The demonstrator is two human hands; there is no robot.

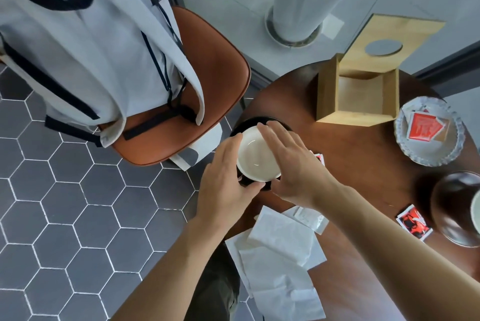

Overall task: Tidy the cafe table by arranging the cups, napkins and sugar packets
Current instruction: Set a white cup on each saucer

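Observation:
A white cup [257, 158] sits on a black saucer [249, 123] at the left edge of the round brown table [363, 164]. My left hand [226, 183] wraps the cup's left side and my right hand [291, 162] wraps its right side. Several white napkins [280, 253] lie crumpled near the table's front edge. A red sugar packet [414, 220] lies to the right, and another one [320, 158] peeks out from under my right hand. More packets [424, 127] rest in a fluted glass dish [428, 157]. A second dark cup and saucer [457, 206] stand at the far right.
An open wooden box [358, 92] stands at the table's far side. A brown chair [207, 73] with a grey backpack [78, 42] stands left of the table. A metal column base [296, 14] rises behind. The floor has grey hexagonal tiles.

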